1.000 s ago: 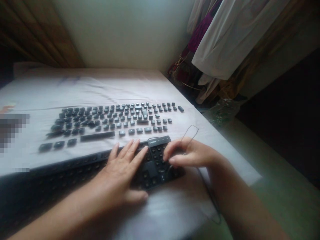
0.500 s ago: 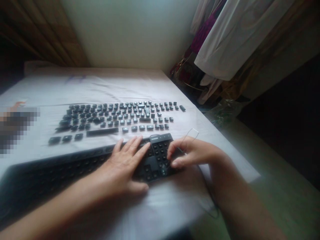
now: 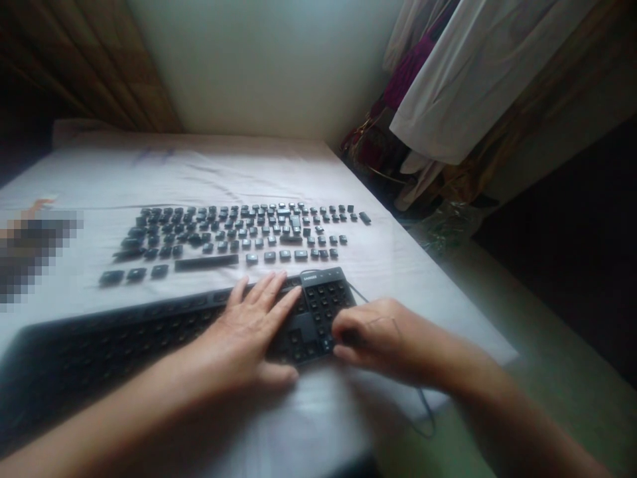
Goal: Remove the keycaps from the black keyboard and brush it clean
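Observation:
A black keyboard (image 3: 124, 338) lies across the near edge of a white cloth (image 3: 199, 166). My left hand (image 3: 249, 328) rests flat on it, fingers stretched out, just left of the number pad (image 3: 326, 299). My right hand (image 3: 378, 335) is pinched shut at the keyboard's near right corner. A thin wire key puller (image 3: 387, 323) shows faintly against that hand. Several loose black keycaps (image 3: 239, 229) lie in rows beyond the keyboard, with the long space bar cap (image 3: 206, 262) in front of them.
The keyboard's cable (image 3: 423, 411) hangs off the surface's right edge near my right forearm. Clothes (image 3: 448, 86) hang at the back right over a dark cluttered floor. A wooden panel (image 3: 99, 73) and pale wall stand behind. A blurred patch (image 3: 30, 259) sits at far left.
My right hand has dropped from the number pad's top right to the keyboard's near right corner, and the wire loop no longer sticks up behind it. My left hand has stayed put.

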Tool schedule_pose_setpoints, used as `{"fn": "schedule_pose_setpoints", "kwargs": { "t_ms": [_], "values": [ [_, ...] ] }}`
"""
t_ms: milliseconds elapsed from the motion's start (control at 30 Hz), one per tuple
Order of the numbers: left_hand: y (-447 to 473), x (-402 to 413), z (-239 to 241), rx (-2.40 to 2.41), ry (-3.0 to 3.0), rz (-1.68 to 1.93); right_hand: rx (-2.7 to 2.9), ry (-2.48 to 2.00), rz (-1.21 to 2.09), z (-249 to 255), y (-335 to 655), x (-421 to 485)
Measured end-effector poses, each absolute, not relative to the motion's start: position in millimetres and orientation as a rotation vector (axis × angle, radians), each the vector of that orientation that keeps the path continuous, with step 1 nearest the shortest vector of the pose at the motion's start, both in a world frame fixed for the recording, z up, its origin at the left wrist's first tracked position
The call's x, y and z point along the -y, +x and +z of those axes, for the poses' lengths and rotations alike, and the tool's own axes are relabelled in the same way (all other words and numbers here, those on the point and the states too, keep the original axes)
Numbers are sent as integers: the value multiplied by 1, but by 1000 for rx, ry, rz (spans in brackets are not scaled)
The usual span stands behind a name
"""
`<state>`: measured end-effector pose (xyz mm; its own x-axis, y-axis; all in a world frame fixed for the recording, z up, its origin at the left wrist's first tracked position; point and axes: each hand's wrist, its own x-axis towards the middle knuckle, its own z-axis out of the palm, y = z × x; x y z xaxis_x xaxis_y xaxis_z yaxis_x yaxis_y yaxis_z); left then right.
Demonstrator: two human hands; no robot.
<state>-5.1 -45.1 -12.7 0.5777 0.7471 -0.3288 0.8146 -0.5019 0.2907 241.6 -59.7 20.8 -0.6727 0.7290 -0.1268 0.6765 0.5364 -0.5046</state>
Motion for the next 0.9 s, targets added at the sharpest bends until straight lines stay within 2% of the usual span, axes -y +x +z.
{"fn": "schedule_pose_setpoints", "kwargs": {
  "t_ms": [300,633,900],
  "values": [
    [-2,45,-11,-1266,2381,-222,2790,-1179,725,21,234,60],
    [-3,44,-13,-1271,2382,-194,2461,-990,415,-13,250,85],
    [-5,46,-15,-1235,2429,-152,2129,-1198,802,-17,250,81]
  ]
}}
